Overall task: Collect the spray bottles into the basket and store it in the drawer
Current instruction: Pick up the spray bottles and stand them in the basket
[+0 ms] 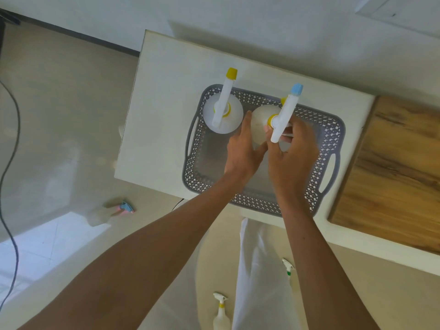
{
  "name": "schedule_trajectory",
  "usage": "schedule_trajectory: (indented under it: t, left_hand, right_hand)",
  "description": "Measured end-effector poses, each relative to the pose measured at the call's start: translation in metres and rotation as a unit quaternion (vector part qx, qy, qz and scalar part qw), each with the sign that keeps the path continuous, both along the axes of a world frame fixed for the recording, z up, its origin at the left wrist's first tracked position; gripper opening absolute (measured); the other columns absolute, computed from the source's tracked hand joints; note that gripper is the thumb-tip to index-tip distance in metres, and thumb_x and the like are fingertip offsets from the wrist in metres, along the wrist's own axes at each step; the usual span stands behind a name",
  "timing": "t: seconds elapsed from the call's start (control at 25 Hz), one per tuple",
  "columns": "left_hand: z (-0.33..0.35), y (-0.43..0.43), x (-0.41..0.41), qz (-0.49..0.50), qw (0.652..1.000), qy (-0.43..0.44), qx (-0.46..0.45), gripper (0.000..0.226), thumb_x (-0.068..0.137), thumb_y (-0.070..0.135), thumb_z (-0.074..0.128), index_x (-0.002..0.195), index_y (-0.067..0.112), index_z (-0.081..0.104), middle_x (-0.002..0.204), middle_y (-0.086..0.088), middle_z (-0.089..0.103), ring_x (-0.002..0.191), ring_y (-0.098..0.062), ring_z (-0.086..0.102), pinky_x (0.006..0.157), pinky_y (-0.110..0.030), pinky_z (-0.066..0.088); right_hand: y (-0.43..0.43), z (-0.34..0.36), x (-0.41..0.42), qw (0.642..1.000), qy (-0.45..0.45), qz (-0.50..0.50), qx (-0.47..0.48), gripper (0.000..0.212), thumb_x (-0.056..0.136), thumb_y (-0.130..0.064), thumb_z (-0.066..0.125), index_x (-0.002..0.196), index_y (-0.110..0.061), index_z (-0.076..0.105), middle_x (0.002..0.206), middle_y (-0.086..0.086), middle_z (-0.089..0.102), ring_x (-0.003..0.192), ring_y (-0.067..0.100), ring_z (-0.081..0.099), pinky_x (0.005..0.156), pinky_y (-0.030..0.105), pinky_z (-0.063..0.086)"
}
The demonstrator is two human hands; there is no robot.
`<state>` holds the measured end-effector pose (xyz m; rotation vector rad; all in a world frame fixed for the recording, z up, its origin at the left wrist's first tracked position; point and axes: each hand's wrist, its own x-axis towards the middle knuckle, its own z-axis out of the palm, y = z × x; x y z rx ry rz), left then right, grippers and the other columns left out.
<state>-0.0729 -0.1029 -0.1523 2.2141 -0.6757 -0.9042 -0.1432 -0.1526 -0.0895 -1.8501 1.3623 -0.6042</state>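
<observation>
A grey perforated basket [329,139] with two side handles sits on a white cabinet top [162,115]. A white spray bottle with a yellow nozzle tip [222,115] stands upright at its far left. Beside it, a white spray bottle with a blue nozzle tip [287,113] is inside the basket. My right hand [294,151] grips it at the neck and trigger. My left hand [244,146] rests against its body on the left. More spray bottles lie on the floor: a pink and blue one [121,208], one with a yellow collar [221,310] and one with a green collar [288,267].
A wooden board surface [392,167] adjoins the cabinet top on the right. A black cable [9,163] runs along the floor at the left. My white clothing [259,282] hangs below the basket. A white wall lies behind the cabinet.
</observation>
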Motion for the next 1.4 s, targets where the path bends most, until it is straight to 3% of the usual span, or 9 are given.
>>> schedule_trajectory:
  t: [0.28,0.4,0.44,0.56,0.76,0.88,1.04,1.28,1.4]
  left_hand:
    - [0.005,0.009,0.003,-0.012,0.999,0.025,0.025,0.088,0.087,0.041,0.07,0.157,0.02,0.02,0.103,-0.011,0.071,0.097,-0.028,0.068,0.082,-0.033,0.052]
    - [0.022,0.028,0.0,-0.01,0.999,0.049,0.022,0.09,0.081,0.051,0.068,0.154,0.03,0.02,0.085,0.011,0.067,0.081,-0.012,0.067,0.073,-0.022,0.048]
    - [0.027,0.037,-0.001,-0.025,0.998,0.061,0.022,0.088,0.08,0.052,0.068,0.152,0.032,0.021,0.087,0.011,0.068,0.083,-0.015,0.068,0.074,-0.024,0.051]
    - [0.039,0.07,-0.008,-0.129,0.989,0.065,0.023,0.081,0.086,0.042,0.072,0.152,0.03,0.027,0.132,0.002,0.066,0.117,-0.019,0.064,0.098,-0.029,0.05]
    - [0.048,0.119,-0.048,-0.313,0.949,0.03,0.028,0.06,0.097,0.042,0.059,0.15,0.02,0.04,0.144,-0.002,0.055,0.131,-0.021,0.053,0.108,-0.036,0.045]
    - [0.044,0.136,-0.09,-0.431,0.899,-0.071,-0.02,0.046,0.098,0.032,0.06,0.139,0.011,0.055,0.141,-0.008,0.057,0.134,-0.03,0.051,0.112,-0.045,0.044]
    - [0.028,0.145,-0.153,-0.566,0.79,-0.21,-0.105,0.039,0.092,0.023,0.066,0.128,0.009,0.065,0.147,-0.016,0.053,0.14,-0.037,0.045,0.115,-0.05,0.035]
    - [-0.005,0.179,-0.265,-0.729,0.655,-0.181,-0.077,0.043,0.097,0.023,0.062,0.138,0.011,0.058,0.153,-0.015,0.045,0.145,-0.033,0.038,0.117,-0.049,0.036]
    - [-0.047,0.206,-0.323,-0.793,0.576,-0.195,-0.036,0.057,0.104,0.037,0.044,0.155,0.015,0.033,0.164,-0.012,0.024,0.153,-0.03,0.019,0.124,-0.047,0.021]
  right_hand:
    - [0.003,-0.007,0.002,0.999,0.017,-0.029,-0.003,0.039,0.091,-0.031,0.072,0.123,-0.008,0.064,0.114,0.003,0.068,0.092,0.004,0.056,0.08,0.023,0.054]
    - [0.015,-0.01,-0.005,0.996,0.031,-0.075,0.032,0.053,0.086,-0.036,0.077,0.131,-0.014,0.059,0.122,-0.005,0.066,0.095,0.006,0.058,0.078,0.02,0.05]
    - [0.024,-0.009,-0.009,0.993,0.029,-0.104,0.046,0.054,0.086,-0.038,0.077,0.132,-0.017,0.058,0.123,-0.006,0.064,0.098,0.009,0.06,0.079,0.023,0.051]
    - [0.061,-0.006,-0.037,0.978,0.021,-0.192,0.075,0.048,0.089,-0.038,0.073,0.13,-0.019,0.058,0.122,-0.007,0.064,0.102,0.013,0.062,0.084,0.031,0.055]
    - [0.143,-0.003,-0.105,0.94,0.044,-0.322,0.104,0.036,0.092,-0.027,0.07,0.126,-0.018,0.061,0.111,-0.007,0.062,0.097,0.013,0.063,0.081,0.022,0.054]
    - [0.197,-0.007,-0.155,0.913,0.06,-0.377,0.145,0.036,0.094,-0.024,0.068,0.129,-0.019,0.058,0.117,-0.005,0.06,0.1,0.012,0.059,0.083,0.033,0.056]
    - [0.267,-0.026,-0.226,0.877,0.075,-0.433,0.193,0.038,0.096,-0.025,0.064,0.132,-0.02,0.055,0.125,-0.003,0.058,0.107,0.014,0.058,0.088,0.038,0.055]
    - [0.342,-0.077,-0.346,0.841,0.121,-0.464,0.249,0.039,0.098,-0.024,0.059,0.135,-0.012,0.055,0.13,0.006,0.058,0.119,0.026,0.057,0.098,0.038,0.048]
    - [0.368,-0.122,-0.403,0.842,0.192,-0.415,0.287,0.047,0.1,-0.022,0.055,0.143,-0.006,0.047,0.141,0.014,0.054,0.133,0.031,0.047,0.106,0.04,0.041]
